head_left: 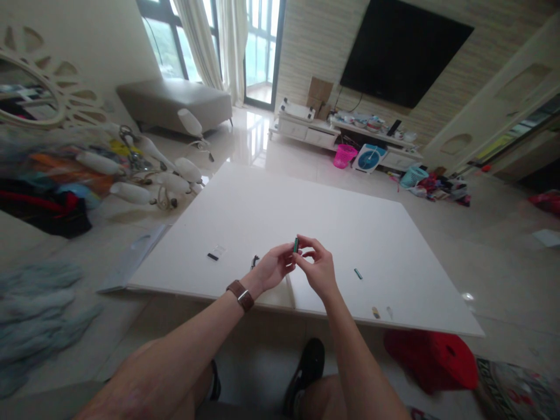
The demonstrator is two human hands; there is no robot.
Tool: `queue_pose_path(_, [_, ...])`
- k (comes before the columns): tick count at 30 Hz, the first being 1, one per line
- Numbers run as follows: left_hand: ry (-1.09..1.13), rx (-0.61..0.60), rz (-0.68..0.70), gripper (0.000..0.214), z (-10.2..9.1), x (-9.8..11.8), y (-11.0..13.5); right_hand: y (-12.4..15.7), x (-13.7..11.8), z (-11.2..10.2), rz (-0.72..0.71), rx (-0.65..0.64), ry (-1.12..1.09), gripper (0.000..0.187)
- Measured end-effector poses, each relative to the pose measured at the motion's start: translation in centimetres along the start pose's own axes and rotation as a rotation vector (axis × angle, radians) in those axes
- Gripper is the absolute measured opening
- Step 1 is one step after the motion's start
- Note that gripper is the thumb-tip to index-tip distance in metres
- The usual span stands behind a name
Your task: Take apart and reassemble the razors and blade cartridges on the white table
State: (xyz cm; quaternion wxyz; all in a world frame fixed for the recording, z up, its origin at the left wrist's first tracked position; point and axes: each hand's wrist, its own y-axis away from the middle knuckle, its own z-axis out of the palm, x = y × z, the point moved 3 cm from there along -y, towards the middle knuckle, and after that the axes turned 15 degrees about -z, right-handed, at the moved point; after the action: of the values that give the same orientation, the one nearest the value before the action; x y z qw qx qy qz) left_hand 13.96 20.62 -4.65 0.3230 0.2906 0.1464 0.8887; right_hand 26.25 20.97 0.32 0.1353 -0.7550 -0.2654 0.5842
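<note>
Above table (341,216): green strip (296,245), long axis near-vertical in view; left hand (273,267), right hand (317,266) pinching it.

wristband (236,289): brown, silvery clasp (242,296), worn left | hands (318,267): bare | forearms (356,344): bare | shoes (311,360): black, pale-trimmed

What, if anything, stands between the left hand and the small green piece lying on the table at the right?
The right hand does in this view: holding a dark green strip, it sits between the left hand and the small green piece.
</note>
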Motion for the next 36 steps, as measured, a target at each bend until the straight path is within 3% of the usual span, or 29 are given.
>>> queue_pose_path(7, [0.059,-0.126,-0.015,0.016,0.23,-0.34,0.20,0.04,0.35,0.13,0.005,-0.001,-0.261,0.044])
queue_pose_path(14, [0.065,-0.199,-0.041,0.018,0.12,-0.75,0.20,0.16,0.20,0.40,0.039,-0.015,-0.370,0.043])
queue_pose_path(36, [0.070,-0.205,-0.040,0.023,0.33,-0.96,0.49,0.41,0.70,0.52,0.077,-0.039,-0.434,0.045])
